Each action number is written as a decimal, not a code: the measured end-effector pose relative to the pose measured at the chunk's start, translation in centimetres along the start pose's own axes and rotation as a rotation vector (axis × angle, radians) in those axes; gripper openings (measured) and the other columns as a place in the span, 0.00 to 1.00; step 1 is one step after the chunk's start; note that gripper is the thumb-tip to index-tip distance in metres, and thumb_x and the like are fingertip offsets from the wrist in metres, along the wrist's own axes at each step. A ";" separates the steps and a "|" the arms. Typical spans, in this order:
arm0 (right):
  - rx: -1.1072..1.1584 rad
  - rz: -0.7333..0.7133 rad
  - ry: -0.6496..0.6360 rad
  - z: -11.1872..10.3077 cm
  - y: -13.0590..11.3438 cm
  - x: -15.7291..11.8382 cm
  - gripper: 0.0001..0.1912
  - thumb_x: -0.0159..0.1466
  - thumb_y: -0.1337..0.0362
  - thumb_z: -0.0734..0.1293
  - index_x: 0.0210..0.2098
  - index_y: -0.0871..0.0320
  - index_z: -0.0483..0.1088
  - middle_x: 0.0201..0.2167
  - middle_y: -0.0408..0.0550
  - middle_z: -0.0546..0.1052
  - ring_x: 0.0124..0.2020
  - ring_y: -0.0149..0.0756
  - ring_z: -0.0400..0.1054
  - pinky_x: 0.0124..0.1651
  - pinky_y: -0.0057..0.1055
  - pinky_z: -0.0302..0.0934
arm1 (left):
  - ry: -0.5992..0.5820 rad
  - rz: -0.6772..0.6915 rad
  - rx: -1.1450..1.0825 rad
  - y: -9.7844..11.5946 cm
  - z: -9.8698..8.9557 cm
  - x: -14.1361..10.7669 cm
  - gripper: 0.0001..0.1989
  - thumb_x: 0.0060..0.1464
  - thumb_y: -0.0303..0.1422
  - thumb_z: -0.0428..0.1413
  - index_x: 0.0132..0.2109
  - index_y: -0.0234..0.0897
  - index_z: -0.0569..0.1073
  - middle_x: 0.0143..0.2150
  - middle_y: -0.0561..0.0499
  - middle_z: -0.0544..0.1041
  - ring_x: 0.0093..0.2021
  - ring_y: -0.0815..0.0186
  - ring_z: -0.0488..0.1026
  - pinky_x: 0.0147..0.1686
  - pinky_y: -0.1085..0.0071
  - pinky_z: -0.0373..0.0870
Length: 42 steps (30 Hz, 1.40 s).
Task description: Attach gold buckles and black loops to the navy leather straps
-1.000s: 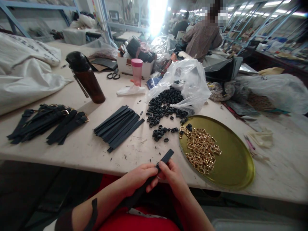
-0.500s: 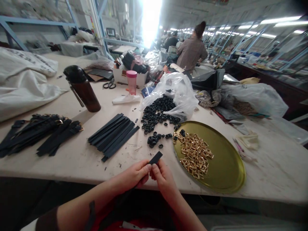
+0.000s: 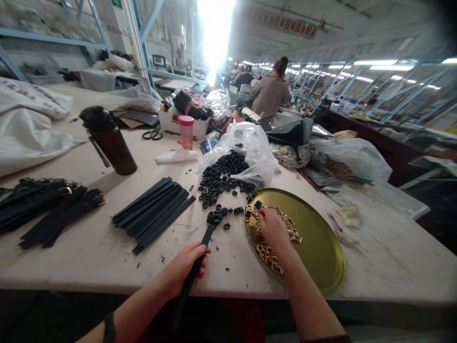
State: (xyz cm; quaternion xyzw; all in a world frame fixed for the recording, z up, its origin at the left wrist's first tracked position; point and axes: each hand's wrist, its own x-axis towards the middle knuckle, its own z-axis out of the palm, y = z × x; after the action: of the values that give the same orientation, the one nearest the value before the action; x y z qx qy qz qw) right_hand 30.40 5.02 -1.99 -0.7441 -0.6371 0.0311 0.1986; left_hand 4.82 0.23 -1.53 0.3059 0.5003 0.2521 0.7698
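Ok so here's the bench view: my left hand (image 3: 184, 267) has a black leather strap (image 3: 197, 274) wrapped in its fingers (image 3: 194, 252), curled round in a loose fist. The strap stands up at a tilt, its top end pointing away and stopping just short of a small clump of black rubber loops (image 3: 214, 217).

Right hand (image 3: 273, 227) is down on the brass tray (image 3: 321, 267), right in the pile of gold buckles (image 3: 266, 252). Its fingers (image 3: 263, 215) are bunched and pointing down into the metal, but the tips are pretty much hidden, so I can't tell if they're actually pinching a buckle.

Rest of the surface (image 3: 71, 267): a bigger heap of those loops (image 3: 217, 183) spills out of a clear plastic bag (image 3: 246, 152), with a stack of cut black strips (image 3: 153, 214) to the left. Further left are straps with buckles already on (image 3: 50, 209). Behind those you've got an amber flask with a black lid (image 3: 109, 140), scissors (image 3: 153, 135), a pink-lidded cup (image 3: 185, 131) and a white cardboard box (image 3: 182, 125). Co-worker (image 3: 269, 95) is way down the far end, back turned.
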 end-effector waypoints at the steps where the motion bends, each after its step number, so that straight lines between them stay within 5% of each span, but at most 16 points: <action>1: -0.020 -0.013 -0.019 0.3 0.0 0.2 0.10 0.61 0.67 0.57 0.34 0.60 0.70 0.34 0.53 0.73 0.35 0.38 0.66 0.38 0.31 0.55 | 0.027 -0.006 -0.007 0.0 0.1 0.3 0.14 0.47 0.41 0.53 0.35 0.34 0.65 0.21 0.58 0.65 0.17 0.77 0.60 0.18 0.81 0.56; 6: -0.090 -0.044 -0.080 1.6 -1.0 0.9 0.12 0.62 0.66 0.57 0.32 0.60 0.71 0.32 0.53 0.73 0.34 0.39 0.67 0.38 0.30 0.55 | 0.048 -0.028 -0.036 -0.4 0.0 0.8 0.15 0.46 0.42 0.55 0.35 0.35 0.65 0.21 0.58 0.65 0.17 0.76 0.61 0.17 0.81 0.57; 14: -0.122 -0.047 -0.095 1.0 -0.5 2.7 0.14 0.63 0.67 0.55 0.43 0.59 0.68 0.40 0.52 0.73 0.39 0.37 0.67 0.39 0.28 0.55 | 0.044 -0.015 -0.044 -0.5 -0.2 0.7 0.13 0.48 0.41 0.53 0.36 0.35 0.65 0.22 0.58 0.65 0.17 0.77 0.60 0.17 0.82 0.57; 22: -0.114 0.007 -0.199 2.4 -0.4 5.4 0.08 0.57 0.62 0.63 0.32 0.60 0.72 0.33 0.52 0.74 0.34 0.37 0.68 0.34 0.28 0.54 | -0.004 -0.009 -0.057 -0.7 -0.6 1.0 0.14 0.48 0.41 0.53 0.36 0.35 0.66 0.22 0.58 0.65 0.17 0.77 0.60 0.17 0.82 0.56; 30: 0.037 -0.006 -0.147 0.5 0.0 2.8 0.05 0.54 0.68 0.62 0.29 0.61 0.70 0.27 0.50 0.73 0.30 0.37 0.66 0.33 0.31 0.55 | -0.019 0.049 0.052 -0.6 -0.4 0.3 0.15 0.48 0.42 0.51 0.37 0.34 0.66 0.23 0.57 0.66 0.18 0.77 0.60 0.17 0.81 0.55; 33: 0.169 -0.072 -0.137 -0.3 -2.3 -0.1 0.08 0.57 0.67 0.59 0.33 0.59 0.69 0.28 0.48 0.73 0.29 0.36 0.66 0.34 0.30 0.56 | -0.043 0.214 0.212 0.3 0.6 0.3 0.15 0.51 0.41 0.49 0.37 0.32 0.67 0.22 0.57 0.65 0.17 0.77 0.59 0.18 0.79 0.55; 37: 0.590 -0.165 -0.318 -0.8 -6.5 -4.3 0.06 0.58 0.64 0.61 0.32 0.56 0.68 0.26 0.43 0.73 0.26 0.32 0.65 0.30 0.27 0.58 | -0.057 0.419 0.344 0.9 1.7 0.9 0.13 0.52 0.40 0.48 0.37 0.33 0.66 0.22 0.57 0.65 0.17 0.75 0.60 0.16 0.78 0.55; 42: 1.244 0.105 -0.588 -0.3 -8.5 -6.9 0.11 0.55 0.60 0.66 0.36 0.56 0.67 0.25 0.40 0.70 0.24 0.28 0.61 0.27 0.25 0.54 | -0.046 0.405 0.345 0.5 1.4 0.5 0.11 0.52 0.39 0.49 0.37 0.34 0.65 0.22 0.58 0.63 0.17 0.76 0.58 0.16 0.79 0.55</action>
State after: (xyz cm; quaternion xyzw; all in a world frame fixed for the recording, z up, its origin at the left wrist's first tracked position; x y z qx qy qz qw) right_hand 21.20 -0.76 -0.31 -0.4825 -0.4912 0.6009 0.4061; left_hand 6.27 0.63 -0.99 0.5324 0.4469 0.3050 0.6510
